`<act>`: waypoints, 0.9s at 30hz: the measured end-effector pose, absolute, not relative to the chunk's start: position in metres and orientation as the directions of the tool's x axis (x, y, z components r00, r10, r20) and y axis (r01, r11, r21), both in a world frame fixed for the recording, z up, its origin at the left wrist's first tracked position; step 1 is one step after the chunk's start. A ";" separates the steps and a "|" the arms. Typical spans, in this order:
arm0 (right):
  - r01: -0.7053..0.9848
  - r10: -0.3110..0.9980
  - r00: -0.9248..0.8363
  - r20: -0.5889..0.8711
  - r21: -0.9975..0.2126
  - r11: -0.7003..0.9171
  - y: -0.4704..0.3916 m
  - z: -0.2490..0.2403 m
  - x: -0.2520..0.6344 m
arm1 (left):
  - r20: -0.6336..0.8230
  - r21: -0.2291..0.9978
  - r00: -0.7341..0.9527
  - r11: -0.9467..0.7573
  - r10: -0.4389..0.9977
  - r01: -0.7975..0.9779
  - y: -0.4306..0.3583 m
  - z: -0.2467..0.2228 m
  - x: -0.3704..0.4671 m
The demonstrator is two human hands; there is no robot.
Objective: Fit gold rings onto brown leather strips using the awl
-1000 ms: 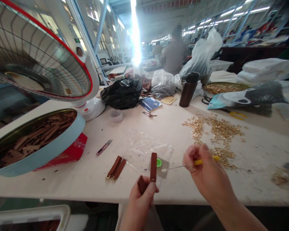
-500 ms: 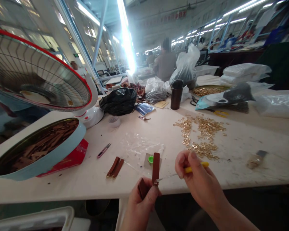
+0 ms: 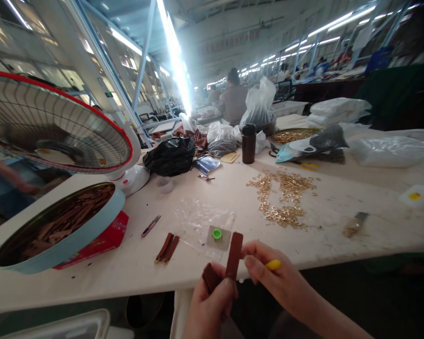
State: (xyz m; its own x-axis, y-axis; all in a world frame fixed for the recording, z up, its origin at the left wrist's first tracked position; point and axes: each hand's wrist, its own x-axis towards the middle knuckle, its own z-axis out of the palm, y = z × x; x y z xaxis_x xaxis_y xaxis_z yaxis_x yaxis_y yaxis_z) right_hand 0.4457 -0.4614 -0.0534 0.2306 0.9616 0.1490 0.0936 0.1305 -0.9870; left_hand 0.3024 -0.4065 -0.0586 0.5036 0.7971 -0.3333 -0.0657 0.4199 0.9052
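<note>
My left hand [image 3: 214,303] is closed around brown leather straps at the table's front edge. One leather strap [image 3: 235,254] stands up from between thumb and fingers; a second brown piece [image 3: 209,278] sticks out on the left of the grip. Close beside the upright strap, my right hand [image 3: 273,273] is closed on a thin tool with a yellow handle [image 3: 273,265]. The tool's tip is hidden by the hand and strap. Past the hands lies a green round cap [image 3: 216,234] on a small grey square. Two straps with metal ends [image 3: 167,248] rest to the left.
Gold-coloured metal rings [image 3: 286,188] are spread on the table [image 3: 325,202]. Thread snips [image 3: 150,226] lie left of centre. A tilted round tin [image 3: 109,221] of leather strips and a fan [image 3: 127,141] stand at left. A dark bottle [image 3: 248,146] and plastic bags are behind.
My right hand has moved left and down, close against the upright strap, and the tool's metal shaft is now hidden. The strap leans slightly right. The camera view has shifted a little.
</note>
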 end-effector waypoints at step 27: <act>-0.094 0.986 0.020 -0.166 -0.982 -0.163 -0.441 -0.068 0.427 | -0.119 0.987 0.534 0.042 0.837 0.155 -0.393 -0.072 0.289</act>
